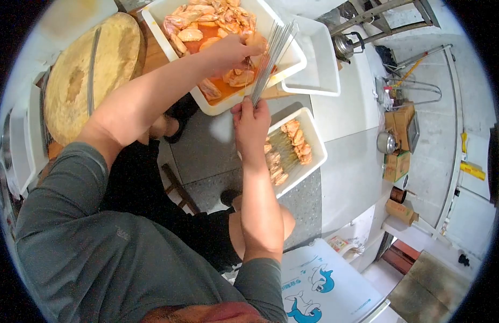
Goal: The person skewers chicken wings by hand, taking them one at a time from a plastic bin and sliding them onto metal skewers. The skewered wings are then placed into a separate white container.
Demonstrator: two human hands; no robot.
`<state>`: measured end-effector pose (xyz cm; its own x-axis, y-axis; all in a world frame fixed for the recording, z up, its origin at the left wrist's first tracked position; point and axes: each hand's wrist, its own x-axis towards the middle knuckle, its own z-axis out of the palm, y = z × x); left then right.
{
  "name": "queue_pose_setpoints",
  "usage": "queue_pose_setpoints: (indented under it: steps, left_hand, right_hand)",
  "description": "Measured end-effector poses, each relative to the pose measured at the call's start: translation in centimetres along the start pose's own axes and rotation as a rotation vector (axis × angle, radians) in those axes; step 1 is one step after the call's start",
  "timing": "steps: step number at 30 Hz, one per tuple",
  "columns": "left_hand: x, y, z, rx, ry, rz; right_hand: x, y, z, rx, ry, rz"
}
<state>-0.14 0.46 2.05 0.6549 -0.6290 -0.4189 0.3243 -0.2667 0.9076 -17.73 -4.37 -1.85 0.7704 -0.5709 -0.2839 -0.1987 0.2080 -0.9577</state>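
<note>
My left hand [233, 55] is over the white tub [209, 109] of raw chicken pieces [191, 35] in orange marinade. Its fingers are closed on a piece of chicken [256, 42], beside the tips of the skewers. My right hand [251, 123] is shut around a bunch of thin metal skewers [266, 67], which fan upward past the tub's near rim. A smaller white tub [317, 157] sits just right of my right wrist. Inside it lie skewered chicken pieces [297, 141], partly hidden by my forearm.
A round wooden chopping block [72, 75] stands at left with a metal skewer [93, 70] across it. Another white tub [312, 64] stands beyond the marinade tub. Kettles [343, 46], cardboard boxes [396, 166] and a white dolphin-printed cover [335, 280] are on the right.
</note>
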Motion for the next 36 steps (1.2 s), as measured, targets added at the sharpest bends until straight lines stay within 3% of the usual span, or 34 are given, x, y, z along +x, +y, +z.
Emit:
queue_pose_setpoints:
  steps: [6,9,13,16,17,20,29,36]
  left_hand:
    - [1.2,-1.1,-0.2,-0.375,0.024,0.041]
    - [1.2,-0.8,-0.5,-0.363,0.087,0.05]
    - [2.2,-1.4,-0.8,-0.429,0.111,0.077]
    - [3.1,-1.7,-1.1,-0.442,0.123,0.088]
    - [3.2,-1.8,-1.3,-0.448,0.105,0.084]
    - [3.3,-1.8,-1.4,-0.447,0.076,0.099]
    - [2.4,-1.5,-0.9,-0.357,-0.003,0.102]
    - [0.7,-0.3,-0.3,-0.268,-0.028,0.133]
  right_hand:
    - [-0.4,-1.6,-0.9,0.022,0.081,0.075]
    - [-0.1,-0.6,-2.3,-0.041,0.162,0.092]
    - [0.5,1.0,-4.6,-0.306,0.277,0.022]
    - [0.7,1.9,-6.2,-0.494,0.33,-0.145]
    - [0.8,2.3,-6.4,-0.365,0.298,-0.164]
    - [-0.7,0.3,-5.3,0.016,0.131,0.055]
    - [-1.8,-1.5,-3.2,0.058,0.03,0.157]
    - [-1.3,0.6,-3.1,-0.071,-0.04,0.072]
